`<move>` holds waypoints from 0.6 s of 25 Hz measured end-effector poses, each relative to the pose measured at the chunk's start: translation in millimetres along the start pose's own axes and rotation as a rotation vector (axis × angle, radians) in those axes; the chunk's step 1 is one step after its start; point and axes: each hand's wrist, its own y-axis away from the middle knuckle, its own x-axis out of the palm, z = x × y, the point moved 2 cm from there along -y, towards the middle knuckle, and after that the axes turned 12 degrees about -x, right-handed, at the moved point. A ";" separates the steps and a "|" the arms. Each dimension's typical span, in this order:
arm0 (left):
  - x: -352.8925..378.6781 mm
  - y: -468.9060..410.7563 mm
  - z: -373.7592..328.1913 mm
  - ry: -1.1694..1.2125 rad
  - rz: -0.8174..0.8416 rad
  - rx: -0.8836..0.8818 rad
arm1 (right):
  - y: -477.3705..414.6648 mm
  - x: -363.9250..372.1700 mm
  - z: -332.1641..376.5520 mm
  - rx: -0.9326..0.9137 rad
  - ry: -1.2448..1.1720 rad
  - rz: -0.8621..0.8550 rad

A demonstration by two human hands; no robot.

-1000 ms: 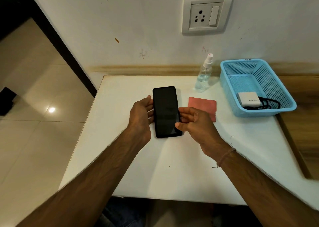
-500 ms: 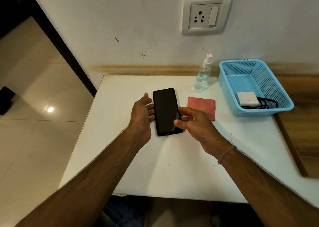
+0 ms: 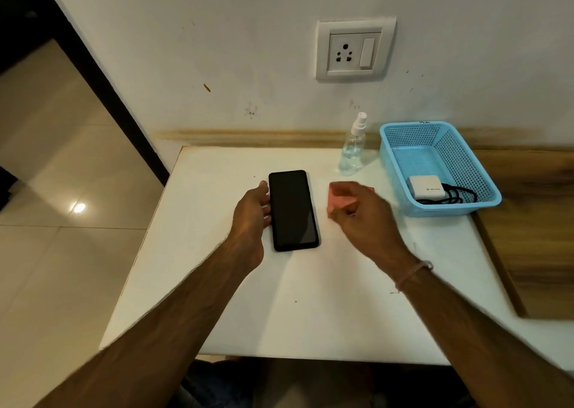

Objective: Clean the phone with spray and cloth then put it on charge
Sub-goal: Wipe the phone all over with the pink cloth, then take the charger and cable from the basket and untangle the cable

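Left hand: grip loose and open, fingertips against the left long edge of the flat black glass-faced phone, steadying it, not holding it up. Phone lies screen-up on the white laminate bench, just right of the left grip.

Right hand: grip pinched shut on the small salmon-pink cloth, bunched at the fingertips; frame blurred here, so whether the cloth has left the bench cannot be told. Cloth sits just right of the phone, apart from it.

Phone orientation: long axis runs near-to-far, tilted slightly so the near end lies further right; which end is the top is not readable from the dark screen.

Beyond the right grip: clear plastic spray bottle with white nozzle, upright. Right of it, blue perforated plastic basket holding a white charger block and black cable. Farthest: white wall socket.

Risks, judged:
- Cloth taken before spray; a dry wipe may only smear.
- Wiping force from the right could slide the phone off the left bench edge if the left grip stays this light.
- Reaching past the cloth could tip the bottle.
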 end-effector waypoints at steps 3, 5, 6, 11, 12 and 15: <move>0.5 0.7 0.3 -0.002 0.005 0.005 | -32.3 -61.3 -9.2 -0.084 0.112 -0.197; 1.3 1.4 0.0 -0.001 0.008 0.007 | -59.3 -107.7 -24.4 -0.053 0.331 -0.127; 0.7 2.1 -0.3 0.006 0.011 0.008 | -71.5 -128.0 -34.4 -0.012 0.480 0.009; -0.7 3.3 1.6 0.007 0.030 0.010 | -85.5 -169.2 -73.0 0.237 0.752 0.704; -1.1 3.4 2.0 0.007 0.031 0.008 | -82.9 -166.3 -75.2 0.253 0.705 0.734; -2.3 2.9 2.9 0.004 0.033 0.007 | -76.6 -156.8 -80.9 0.199 0.683 0.698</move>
